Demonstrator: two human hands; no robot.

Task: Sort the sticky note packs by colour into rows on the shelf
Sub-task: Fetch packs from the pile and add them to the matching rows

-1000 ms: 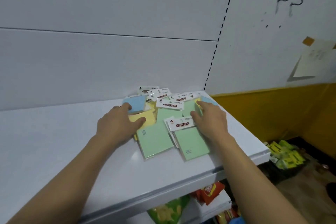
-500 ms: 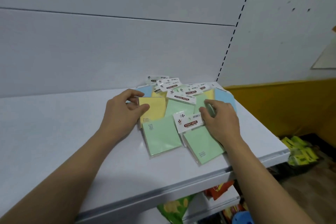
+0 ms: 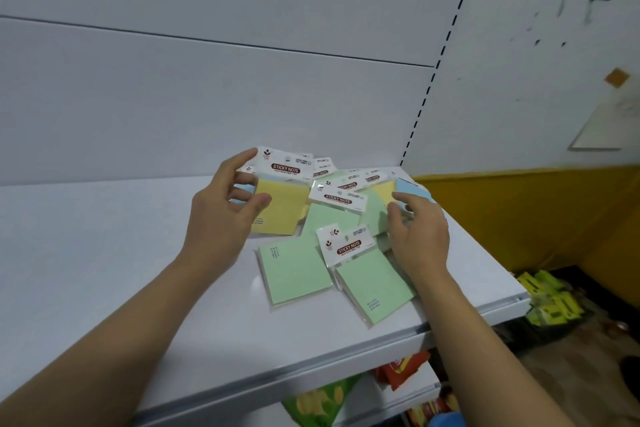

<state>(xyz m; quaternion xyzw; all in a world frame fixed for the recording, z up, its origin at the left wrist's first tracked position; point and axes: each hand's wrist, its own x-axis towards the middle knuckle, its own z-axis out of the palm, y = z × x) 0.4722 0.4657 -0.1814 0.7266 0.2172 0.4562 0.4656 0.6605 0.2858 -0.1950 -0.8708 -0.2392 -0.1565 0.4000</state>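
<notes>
My left hand [image 3: 221, 215] now lifts the yellow pack [image 3: 282, 210] off the shelf [image 3: 104, 253] — fingers [image 3: 260, 200] pinching its edge — while my right hand [image 3: 420, 236] rests loosely spread on the pile [image 3: 332, 217].

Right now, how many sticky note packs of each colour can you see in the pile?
Green packs: 4
Yellow packs: 2
Blue packs: 2
Total: 8 showing; overlaps may hide more.

Left hand [image 3: 221, 218] in a thumb-and-finger pinch on a yellow pack [image 3: 284, 210]; right hand [image 3: 420, 239] low, palm-down, loosely curved.
</notes>
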